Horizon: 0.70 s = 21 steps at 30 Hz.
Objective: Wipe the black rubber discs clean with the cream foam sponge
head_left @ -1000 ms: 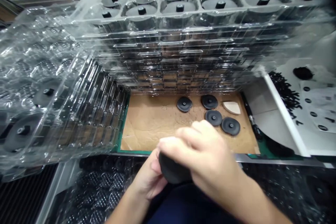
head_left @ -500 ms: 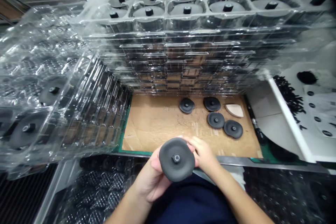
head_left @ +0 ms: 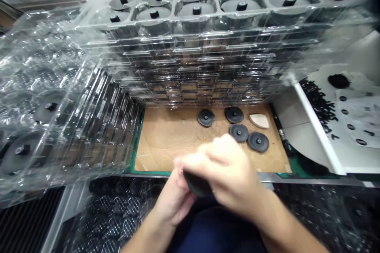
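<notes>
Head-camera view of a person's two bare hands working on a dark disc (head_left: 198, 185), held just on the near side of the desk (head_left: 311, 180), above dark blue clothing. The left hand (head_left: 176, 199) pinches the disc by its left rim. The right hand (head_left: 227, 172) has its fingers curled over the disc's upper side; it is blurred, and I cannot tell whether they pinch the disc or only press it.

On the cardboard (head_left: 163, 138) beyond lie four more dark discs (head_left: 206, 118), each with a short central stem, and a pale wedge (head_left: 259, 121). Stacked clear trays (head_left: 192, 43) stand behind.

To do this well, the left hand should probably keep a firm rim grip while the right works with light, even pressure. Holding the disc over the cardboard would likely make a slip safer.
</notes>
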{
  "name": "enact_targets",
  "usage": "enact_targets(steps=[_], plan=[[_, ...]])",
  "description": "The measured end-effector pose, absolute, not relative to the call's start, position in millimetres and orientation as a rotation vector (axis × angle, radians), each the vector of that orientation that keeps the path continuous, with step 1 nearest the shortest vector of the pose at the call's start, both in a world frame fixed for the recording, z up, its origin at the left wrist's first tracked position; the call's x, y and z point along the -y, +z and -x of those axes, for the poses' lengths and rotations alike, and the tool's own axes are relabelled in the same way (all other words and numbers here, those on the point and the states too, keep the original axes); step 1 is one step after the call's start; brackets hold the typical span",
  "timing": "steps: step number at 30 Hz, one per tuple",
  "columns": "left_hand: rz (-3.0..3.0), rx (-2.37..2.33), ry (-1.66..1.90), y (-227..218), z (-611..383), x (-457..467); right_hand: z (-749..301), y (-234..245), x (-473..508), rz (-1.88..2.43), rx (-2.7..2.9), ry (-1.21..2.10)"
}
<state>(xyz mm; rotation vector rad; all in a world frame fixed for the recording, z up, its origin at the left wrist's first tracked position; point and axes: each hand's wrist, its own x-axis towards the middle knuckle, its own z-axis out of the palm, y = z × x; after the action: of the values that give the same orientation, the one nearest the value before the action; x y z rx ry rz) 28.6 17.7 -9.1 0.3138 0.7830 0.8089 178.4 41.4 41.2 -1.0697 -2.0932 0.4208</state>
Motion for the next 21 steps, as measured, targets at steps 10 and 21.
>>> enact_targets(steps=[10, 21], plan=[[-0.26, -0.899, 0.938, -6.2, -16.9, -23.6, -200.5, -84.7, -18.9, 1.58, 1.794, 0.837], [-0.384, -0.864, 0.968, -4.8, -23.6, -19.0, -160.5, 46.4, -20.4, 1.099, 1.808, 0.646]])
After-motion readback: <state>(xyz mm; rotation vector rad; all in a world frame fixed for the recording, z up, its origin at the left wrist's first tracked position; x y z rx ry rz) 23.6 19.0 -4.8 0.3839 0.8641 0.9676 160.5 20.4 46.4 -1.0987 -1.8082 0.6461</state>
